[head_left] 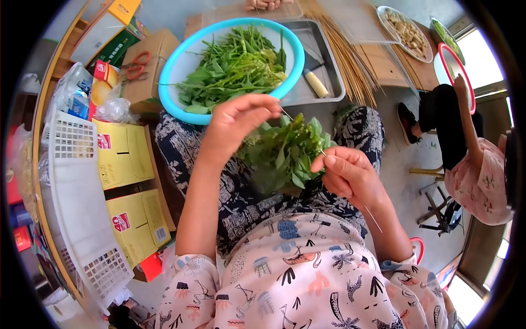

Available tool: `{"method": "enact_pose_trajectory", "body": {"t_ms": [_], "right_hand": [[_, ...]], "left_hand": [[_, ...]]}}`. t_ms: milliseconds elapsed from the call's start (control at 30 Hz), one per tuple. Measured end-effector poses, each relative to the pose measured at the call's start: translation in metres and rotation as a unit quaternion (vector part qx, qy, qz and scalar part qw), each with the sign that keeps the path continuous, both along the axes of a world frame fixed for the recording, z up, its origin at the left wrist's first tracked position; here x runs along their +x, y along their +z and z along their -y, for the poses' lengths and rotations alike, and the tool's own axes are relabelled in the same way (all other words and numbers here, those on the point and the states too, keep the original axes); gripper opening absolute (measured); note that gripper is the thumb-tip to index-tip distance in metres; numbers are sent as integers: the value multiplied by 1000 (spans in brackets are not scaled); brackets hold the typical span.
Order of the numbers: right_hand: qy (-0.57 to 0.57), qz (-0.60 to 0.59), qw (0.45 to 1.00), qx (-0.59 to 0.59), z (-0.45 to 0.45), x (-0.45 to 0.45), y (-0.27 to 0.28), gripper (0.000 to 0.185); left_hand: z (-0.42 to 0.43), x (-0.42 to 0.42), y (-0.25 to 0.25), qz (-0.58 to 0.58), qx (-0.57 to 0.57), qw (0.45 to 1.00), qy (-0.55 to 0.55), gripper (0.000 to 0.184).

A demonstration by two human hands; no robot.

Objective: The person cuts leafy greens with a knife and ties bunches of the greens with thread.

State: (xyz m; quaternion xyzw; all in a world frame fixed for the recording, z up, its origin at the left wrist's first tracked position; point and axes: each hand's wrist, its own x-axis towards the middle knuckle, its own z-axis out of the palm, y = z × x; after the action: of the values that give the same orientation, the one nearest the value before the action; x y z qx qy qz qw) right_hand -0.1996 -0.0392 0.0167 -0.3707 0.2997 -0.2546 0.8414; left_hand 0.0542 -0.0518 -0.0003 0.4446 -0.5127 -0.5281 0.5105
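A bunch of leafy greens [287,156] hangs between my hands above my lap, bunched along a thin skewer [372,218]. My right hand [350,174] is closed around the skewer just right of the leaves, its bare length slanting down past my wrist. At the upper left of the bunch, my left hand [244,120] pinches a thin stick end. The leaves hide whether both ends belong to one skewer. Beyond my knees, a blue-rimmed basin [166,82] holds a pile of loose leafy greens [235,68].
A metal tray [335,74] holds a pale-handled tool [316,84]. Bamboo sticks [350,60] lie beside it. Red-handled scissors [137,64] rest on a cardboard box [156,52] at left, near yellow boxes [129,151] and a white basket [79,203]. Another person [474,170] sits at right.
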Motion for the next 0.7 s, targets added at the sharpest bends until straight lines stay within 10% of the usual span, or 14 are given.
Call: {"method": "enact_pose_trajectory", "body": {"t_ms": [467,700], "right_hand": [[-46,-22,999,7,-1,-20,-6,26],[-41,-14,999,22,2,-14,-11,26]], "left_hand": [[57,131,-20,392,10,876,279,19],[54,149,-18,697,-2,660,281,18]]}}
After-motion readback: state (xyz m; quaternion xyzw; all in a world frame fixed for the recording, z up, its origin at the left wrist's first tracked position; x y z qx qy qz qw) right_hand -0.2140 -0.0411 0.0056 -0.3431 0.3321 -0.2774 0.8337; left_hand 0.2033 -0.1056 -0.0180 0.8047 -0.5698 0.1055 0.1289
